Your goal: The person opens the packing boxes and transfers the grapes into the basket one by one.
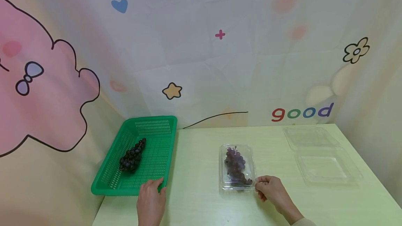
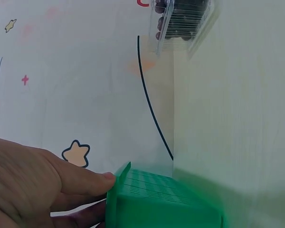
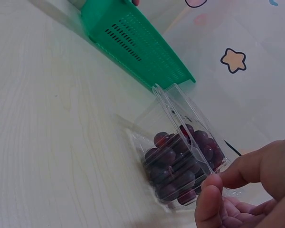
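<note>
My left hand [image 1: 151, 201] grips the near right corner of a green plastic basket [image 1: 171, 145], its thumb against the rim in the left wrist view. Inside the basket, toward its left side, lies a bunch of dark grapes [image 1: 132, 158]. To the right on the table stands a clear plastic clamshell box [image 1: 249, 153], its lid down over another bunch of dark grapes [image 3: 173, 166]. At that box's near right corner, thumb and index finger of my right hand [image 1: 272, 193] pinch the clear rim.
A second clear clamshell box [image 1: 323, 166] lies spread open at the table's right side. The pale wood-grain table [image 1: 198, 170] runs back to a printed cloth [image 1: 194, 62] hanging behind it. Another patterned cloth [image 1: 47, 114] hangs close along the basket's left side.
</note>
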A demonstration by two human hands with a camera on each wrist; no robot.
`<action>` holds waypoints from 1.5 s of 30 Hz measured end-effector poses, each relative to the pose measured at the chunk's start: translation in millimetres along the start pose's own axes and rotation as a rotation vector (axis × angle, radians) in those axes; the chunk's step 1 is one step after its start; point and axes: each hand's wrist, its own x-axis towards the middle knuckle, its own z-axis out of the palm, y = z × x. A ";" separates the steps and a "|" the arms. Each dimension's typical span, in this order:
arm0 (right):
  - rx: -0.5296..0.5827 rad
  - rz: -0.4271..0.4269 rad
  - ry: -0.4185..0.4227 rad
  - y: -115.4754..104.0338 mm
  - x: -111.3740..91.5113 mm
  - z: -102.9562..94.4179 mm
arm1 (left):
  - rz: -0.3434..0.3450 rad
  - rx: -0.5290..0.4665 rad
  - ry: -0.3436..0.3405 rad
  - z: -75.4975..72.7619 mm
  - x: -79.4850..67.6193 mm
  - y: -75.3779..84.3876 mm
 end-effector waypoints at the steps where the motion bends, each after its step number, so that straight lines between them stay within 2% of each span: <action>1: 0.000 -0.001 0.000 -0.2 0.0 -0.1 | -0.002 -0.001 0.006 0.4 -0.4 0.2; 7: 0.002 -0.008 0.002 -1.7 -0.3 -0.4 | 0.002 -0.036 0.058 3.7 -2.8 2.7; 13: 0.005 -0.007 -0.004 -1.1 0.2 -1.1 | 0.049 -0.063 0.100 7.0 -6.0 10.5; 21: 0.011 -0.010 -0.003 1.9 2.5 -1.2 | 0.159 -0.112 0.155 16.9 -13.8 23.9; 29: 0.019 -0.011 0.000 0.7 1.2 -1.0 | 0.266 -0.164 0.195 36.0 -21.3 34.2; 35: 0.014 -0.010 0.004 1.1 1.5 -1.2 | 0.281 -0.232 0.153 50.1 -24.8 44.7; 45: 0.008 -0.019 0.005 2.4 2.0 -1.3 | 0.200 -0.433 -0.045 70.0 -23.2 59.6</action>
